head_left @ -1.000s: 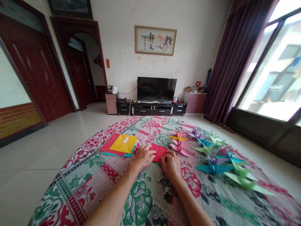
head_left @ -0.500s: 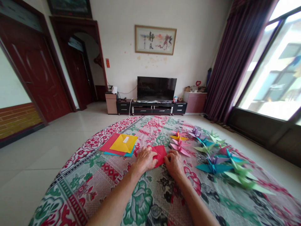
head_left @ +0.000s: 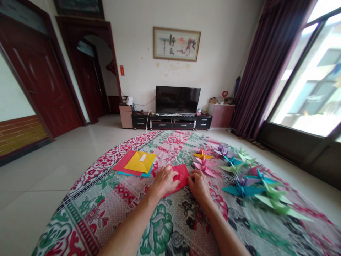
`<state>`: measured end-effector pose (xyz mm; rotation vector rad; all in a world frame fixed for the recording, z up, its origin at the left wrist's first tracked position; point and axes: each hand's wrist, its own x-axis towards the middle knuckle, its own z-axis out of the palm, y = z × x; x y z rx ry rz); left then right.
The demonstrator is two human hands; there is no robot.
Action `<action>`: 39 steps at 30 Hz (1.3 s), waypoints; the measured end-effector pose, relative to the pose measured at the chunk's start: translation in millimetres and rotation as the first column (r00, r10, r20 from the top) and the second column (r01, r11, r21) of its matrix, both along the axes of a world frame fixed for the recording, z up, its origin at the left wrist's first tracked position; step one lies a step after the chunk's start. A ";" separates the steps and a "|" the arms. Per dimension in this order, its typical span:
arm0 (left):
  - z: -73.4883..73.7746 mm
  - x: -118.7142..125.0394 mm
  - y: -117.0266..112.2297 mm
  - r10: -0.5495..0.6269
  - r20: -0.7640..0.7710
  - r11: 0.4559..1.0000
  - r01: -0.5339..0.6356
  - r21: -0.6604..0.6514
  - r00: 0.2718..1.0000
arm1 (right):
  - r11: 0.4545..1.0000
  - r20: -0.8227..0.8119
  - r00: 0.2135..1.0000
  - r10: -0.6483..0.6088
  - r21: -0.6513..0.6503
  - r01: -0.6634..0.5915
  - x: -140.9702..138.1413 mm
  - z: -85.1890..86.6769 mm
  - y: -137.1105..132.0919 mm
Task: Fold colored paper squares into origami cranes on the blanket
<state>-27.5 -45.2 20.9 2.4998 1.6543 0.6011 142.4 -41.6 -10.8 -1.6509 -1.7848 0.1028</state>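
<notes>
A folded piece of red origami paper (head_left: pixel 182 174) lies on the patterned tablecloth between my two hands. My left hand (head_left: pixel 165 180) rests over its left part, the thumb and curled fingers gripping the sheet and hiding much of that side. At the paper's right edge, my right hand (head_left: pixel 198 182) has its fingertips bent together on the border. A red strip of the sheet shows below my left hand. Which folds lie under the fingers I cannot make out.
Left of my hands is a stack of paper: a yellow folded sheet (head_left: pixel 138 164), a red sheet (head_left: pixel 123 162) and a blue one beneath. To the right stand several paper cranes, among them a blue crane (head_left: pixel 243 189) and an orange crane (head_left: pixel 203 155). The tablecloth (head_left: pixel 119 213) covers a round table.
Both hands stay almost in place on the red paper. A little more of its lower edge shows below my left hand, and my right hand has shifted very slightly right.
</notes>
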 end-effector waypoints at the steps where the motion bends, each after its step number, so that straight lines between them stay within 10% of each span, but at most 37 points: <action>1: 0.2 0.3 -0.5 -0.001 -0.001 1.000 0.001 -0.004 1.000 | 1.000 0.000 1.000 0.000 0.002 0.000 0.1 -0.1 0.1; 39: 4.0 -0.3 -5.4 -0.115 -0.111 0.991 0.121 0.054 0.987 | 0.997 -0.013 1.000 0.001 0.080 0.000 -1.0 -2.6 1.6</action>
